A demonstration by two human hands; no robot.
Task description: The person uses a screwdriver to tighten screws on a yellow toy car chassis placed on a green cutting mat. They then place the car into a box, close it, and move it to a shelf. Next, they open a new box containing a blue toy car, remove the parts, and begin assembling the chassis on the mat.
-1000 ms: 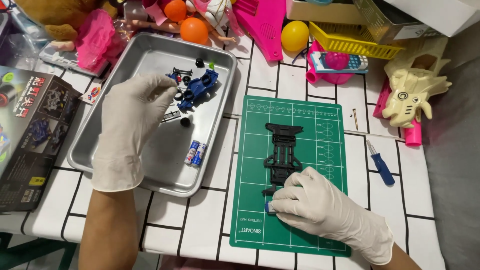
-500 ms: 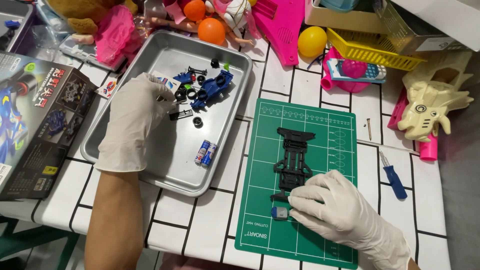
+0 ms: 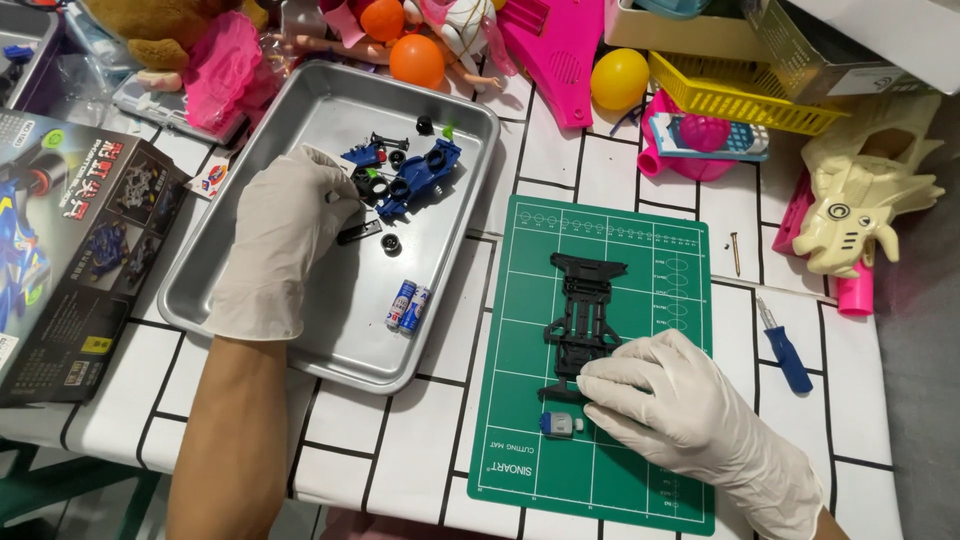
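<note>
Two gloved hands are at work: the left hand [image 3: 285, 235], fingers curled narrow, reaches into the one metal tray [image 3: 300, 320] at centre-left, fingertips among the small black parts beside the blue car body [image 3: 415, 180], though whether it grips one I cannot tell. The right hand [image 3: 665, 395], fingers flat and close together, presses the lower end of the single black chassis [image 3: 583, 310] on the green cutting mat [image 3: 600, 470], lower centre, with one small motor [image 3: 560, 424] just beside it. Two batteries [image 3: 408, 306] lie in the tray, and on the white tiled table [image 3: 400, 440] a kit box [image 3: 70, 250] sits at left, one blue screwdriver [image 3: 785, 345] at right, and toys crowd the top edge.
</note>
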